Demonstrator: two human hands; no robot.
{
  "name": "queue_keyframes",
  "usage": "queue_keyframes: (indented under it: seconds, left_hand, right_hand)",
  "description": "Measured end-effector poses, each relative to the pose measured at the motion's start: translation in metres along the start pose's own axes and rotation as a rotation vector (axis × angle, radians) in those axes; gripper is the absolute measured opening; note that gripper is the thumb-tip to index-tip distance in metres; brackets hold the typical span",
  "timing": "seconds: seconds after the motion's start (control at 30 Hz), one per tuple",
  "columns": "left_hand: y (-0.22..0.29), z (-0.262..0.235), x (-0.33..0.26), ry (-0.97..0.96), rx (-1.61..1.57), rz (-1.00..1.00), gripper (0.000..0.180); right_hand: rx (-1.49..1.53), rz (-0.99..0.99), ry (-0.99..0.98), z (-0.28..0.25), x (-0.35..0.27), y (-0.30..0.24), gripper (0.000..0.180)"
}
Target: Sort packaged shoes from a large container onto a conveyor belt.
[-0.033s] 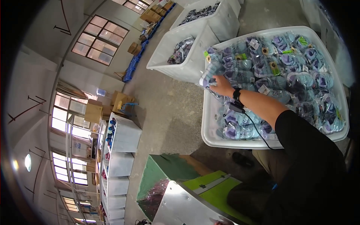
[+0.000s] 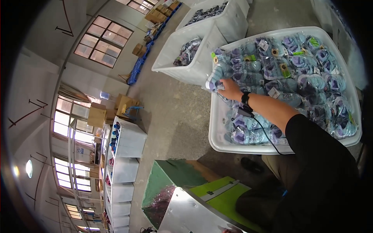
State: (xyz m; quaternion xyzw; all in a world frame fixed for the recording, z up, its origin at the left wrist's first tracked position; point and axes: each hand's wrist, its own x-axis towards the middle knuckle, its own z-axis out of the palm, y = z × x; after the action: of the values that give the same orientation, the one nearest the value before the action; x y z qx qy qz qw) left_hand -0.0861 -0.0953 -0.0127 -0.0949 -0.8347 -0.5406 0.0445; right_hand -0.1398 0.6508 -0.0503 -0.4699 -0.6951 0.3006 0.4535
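My right hand (image 2: 230,89) reaches to the left edge of a large white plastic bin (image 2: 217,146), fingers closed on a clear-bagged pair of shoes (image 2: 213,83) in light blue and purple. The held package sits tilted at the bin's left rim. Rows of similar bagged shoes (image 2: 281,85) fill the bin, some with green or white tags. A dark watch (image 2: 245,98) is on my right wrist, and a small black device (image 2: 245,112) with a cable hangs beside it. My left hand does not show.
Another white bin (image 2: 194,69) with small packed items stands beyond the left rim. Below are a metal panel (image 2: 186,215) and a green-sided container (image 2: 159,182). White bins (image 2: 126,167) line the left side, with cardboard boxes (image 2: 97,115) nearby.
The bagged shoes in my right hand have tilted very slightly at the rim. The hand and arm stay almost in place.
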Motion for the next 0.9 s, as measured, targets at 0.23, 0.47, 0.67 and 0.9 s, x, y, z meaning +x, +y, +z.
queue_keyframes:
  seconds: [0.23, 0.47, 0.67, 0.9]
  left_hand:
    - [0.006, 0.009, 0.007, 0.004, -0.02, -0.075, 0.042]
    - [0.031, 0.023, 0.014, 0.003, -0.053, -0.134, 0.038]
    - [0.05, 0.021, -0.003, 0.027, -0.078, -0.226, 0.034]
    - [0.078, 0.022, -0.006, -0.05, -0.019, -0.213, 0.03]
  right_hand:
    - [-0.166, -0.423, -0.053, 0.022, -0.012, -0.015, 0.057]
    - [-0.441, -0.576, -0.036, 0.027, -0.011, -0.011, 0.051]
    - [-0.505, -0.481, -0.338, 0.019, -0.014, -0.016, 0.048]
    - [-0.527, -0.463, -0.349, 0.018, -0.011, -0.024, 0.048]
